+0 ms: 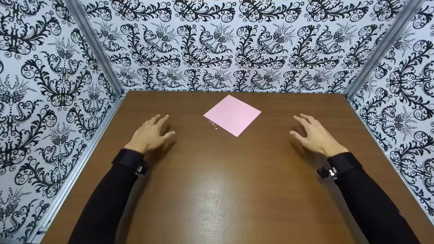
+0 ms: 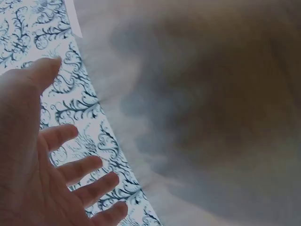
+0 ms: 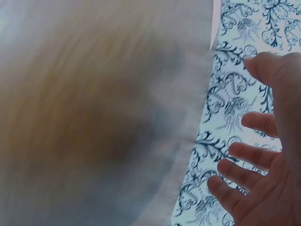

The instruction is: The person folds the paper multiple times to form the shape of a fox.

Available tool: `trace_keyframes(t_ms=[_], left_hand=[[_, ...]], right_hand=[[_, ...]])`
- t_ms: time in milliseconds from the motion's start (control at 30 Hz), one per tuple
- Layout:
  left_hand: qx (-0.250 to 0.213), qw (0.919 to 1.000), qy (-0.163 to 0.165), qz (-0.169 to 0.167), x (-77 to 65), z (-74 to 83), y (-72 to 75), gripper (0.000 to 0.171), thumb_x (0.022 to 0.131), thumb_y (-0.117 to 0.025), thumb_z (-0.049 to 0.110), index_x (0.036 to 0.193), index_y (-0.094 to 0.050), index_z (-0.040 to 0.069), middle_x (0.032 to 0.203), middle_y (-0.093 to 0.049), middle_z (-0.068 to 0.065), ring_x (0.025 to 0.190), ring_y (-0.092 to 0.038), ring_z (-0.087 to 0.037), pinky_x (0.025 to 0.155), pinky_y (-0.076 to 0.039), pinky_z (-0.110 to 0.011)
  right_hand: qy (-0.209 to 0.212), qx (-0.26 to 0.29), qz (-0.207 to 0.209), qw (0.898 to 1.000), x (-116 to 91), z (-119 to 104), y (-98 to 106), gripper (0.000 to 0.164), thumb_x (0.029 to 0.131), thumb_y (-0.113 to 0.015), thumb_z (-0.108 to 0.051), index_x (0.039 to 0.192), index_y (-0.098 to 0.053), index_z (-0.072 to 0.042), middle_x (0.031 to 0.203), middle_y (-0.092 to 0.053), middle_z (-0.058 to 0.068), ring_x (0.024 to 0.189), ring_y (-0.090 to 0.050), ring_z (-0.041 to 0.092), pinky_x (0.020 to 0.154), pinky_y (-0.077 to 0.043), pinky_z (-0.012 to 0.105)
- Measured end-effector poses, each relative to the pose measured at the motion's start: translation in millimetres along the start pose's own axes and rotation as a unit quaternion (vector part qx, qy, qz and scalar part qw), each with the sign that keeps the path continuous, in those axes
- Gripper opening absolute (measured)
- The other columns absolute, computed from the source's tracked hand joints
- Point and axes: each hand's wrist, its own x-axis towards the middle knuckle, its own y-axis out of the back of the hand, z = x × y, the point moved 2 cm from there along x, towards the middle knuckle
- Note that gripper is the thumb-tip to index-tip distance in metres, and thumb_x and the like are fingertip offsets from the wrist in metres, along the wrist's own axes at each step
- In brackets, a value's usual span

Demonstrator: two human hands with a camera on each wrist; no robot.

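A pink square of paper (image 1: 232, 116) lies flat on the brown table (image 1: 217, 176), one corner towards the person. Several tiny white specks (image 1: 213, 125) are by its lower left edge; whether they are glare or scraps I cannot tell. To the left of the paper is the left hand (image 1: 148, 135), fingers spread and holding nothing. On the other side, apart from the paper, the right hand (image 1: 317, 135) has its fingers extended and holds nothing. Both wrist views show the palms bare, with a sliver of the paper (image 2: 73, 19) at the top edge.
Walls with black scroll patterns on white stand at the back (image 1: 217, 44), left (image 1: 51, 101) and right (image 1: 403, 88). Grey metal posts (image 1: 98, 47) mark the back corners. Dark straps (image 1: 128, 158) with small devices sit on both wrists.
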Motion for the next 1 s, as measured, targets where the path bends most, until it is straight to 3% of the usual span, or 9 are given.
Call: trace_keyframes(t_ms=[133,333,800,1000], left_hand=[[-0.006,0.9999,-0.009,-0.006,6.6,15.2,-0.4,0.078,0.110,-0.050,0.062,0.173,-0.031,0.021,0.178,-0.031,-0.024,0.159,-0.034,-0.060,0.126,-0.036,-0.074],[-0.016,0.9995,-0.025,-0.008,16.9,40.5,-2.2,0.073,0.111,-0.054,0.056,0.172,-0.036,0.021,0.176,-0.037,-0.022,0.159,-0.039,-0.052,0.119,-0.044,-0.074],[-0.026,0.9957,-0.088,-0.012,47.2,99.1,-17.5,0.068,0.111,-0.056,0.051,0.169,-0.042,0.018,0.171,-0.044,-0.020,0.158,-0.046,-0.044,0.125,-0.044,-0.065],[-0.017,0.9920,-0.124,-0.017,62.6,128.4,-25.1,0.061,0.110,-0.063,0.038,0.163,-0.050,0.011,0.165,-0.051,-0.023,0.153,-0.051,-0.044,0.128,-0.044,-0.057]], right_hand=[[0.013,0.009,0.001,1.000,7.7,-15.3,-3.2,0.074,0.108,-0.066,-0.047,0.166,-0.043,-0.008,0.172,-0.037,0.029,0.158,-0.035,0.056,0.129,-0.026,0.074],[0.031,0.012,-0.006,0.999,20.1,-37.6,-16.3,0.071,0.108,-0.066,-0.045,0.163,-0.047,-0.006,0.170,-0.041,0.028,0.156,-0.039,0.055,0.130,-0.027,0.073],[0.075,0.048,-0.008,0.996,49.5,-91.5,-37.7,0.056,0.105,-0.074,-0.029,0.151,-0.061,0.000,0.159,-0.055,0.029,0.148,-0.053,0.050,0.128,-0.037,0.065],[0.097,0.061,0.004,0.993,62.6,-105.6,-52.1,0.049,0.103,-0.075,-0.024,0.142,-0.067,0.004,0.148,-0.065,0.030,0.141,-0.060,0.048,0.123,-0.045,0.062]])
